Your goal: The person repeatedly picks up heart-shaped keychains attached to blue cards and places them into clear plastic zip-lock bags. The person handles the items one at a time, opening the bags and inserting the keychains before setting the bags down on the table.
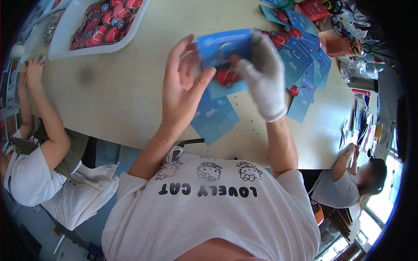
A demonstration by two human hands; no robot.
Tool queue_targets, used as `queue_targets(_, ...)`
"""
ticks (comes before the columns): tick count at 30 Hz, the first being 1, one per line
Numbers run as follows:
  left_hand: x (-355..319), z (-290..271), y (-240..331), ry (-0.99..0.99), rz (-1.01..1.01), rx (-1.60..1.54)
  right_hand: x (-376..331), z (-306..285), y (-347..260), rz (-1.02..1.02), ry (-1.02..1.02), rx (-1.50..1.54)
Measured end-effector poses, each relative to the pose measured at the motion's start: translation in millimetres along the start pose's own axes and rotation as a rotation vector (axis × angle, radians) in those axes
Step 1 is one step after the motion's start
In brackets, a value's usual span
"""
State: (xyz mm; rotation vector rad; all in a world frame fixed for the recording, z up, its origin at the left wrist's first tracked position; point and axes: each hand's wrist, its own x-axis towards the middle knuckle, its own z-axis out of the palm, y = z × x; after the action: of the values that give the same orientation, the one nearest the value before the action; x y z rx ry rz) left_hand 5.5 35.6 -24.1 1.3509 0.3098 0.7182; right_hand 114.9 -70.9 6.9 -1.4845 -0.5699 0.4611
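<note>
head view: worn on the person's head, left of a fisheye pair | faces: steeply down past the white shirt point(209, 222) to left hand point(180, 89), right hand point(267, 80) and table point(139, 100) | range: close | field: wide, bowed at periphery

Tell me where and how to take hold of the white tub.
Probably by the right-hand rim of the tub, coming from the right: that rim stands bare beside the red pieces, and nothing stands against it, whereas a silvery heap lies close on the left. The tub's far end is cut off.
</note>
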Motion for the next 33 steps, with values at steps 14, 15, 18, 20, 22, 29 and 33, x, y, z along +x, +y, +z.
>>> queue_targets(14, -51, -38, -17, -0.316, -0.094, 1.114, 37, -21, 51, -0.286, -0.169, -0.954)
queue_targets(15, -50, -40, -18, -0.320, -0.080, 1.064, 41, -14, 57, -0.244, -0.157, -1.002)
queue_targets(18, -44, -50, -17, -0.270, -0.177, 0.756, 45, -5, 68, -0.181, -0.183, -1.018)
queue_targets(20, -38, -54, -10, -0.148, -0.410, 0.337, 46, -3, 67, -0.123, -0.229, -1.004)
queue_targets(22, -32, -62, -9, -0.117, -0.314, 0.331, 46, 2, 59, -0.026, -0.277, -1.007)
queue_targets(29, -13, -73, -15, -0.062, -0.110, 0.391, 29, -41, 9, -0.078, -0.425, -0.498)
queue_targets(33, 1, -44, 13, 0.073, -0.110, 0.238, 13, -50, -20, -0.292, -0.508, -0.476)
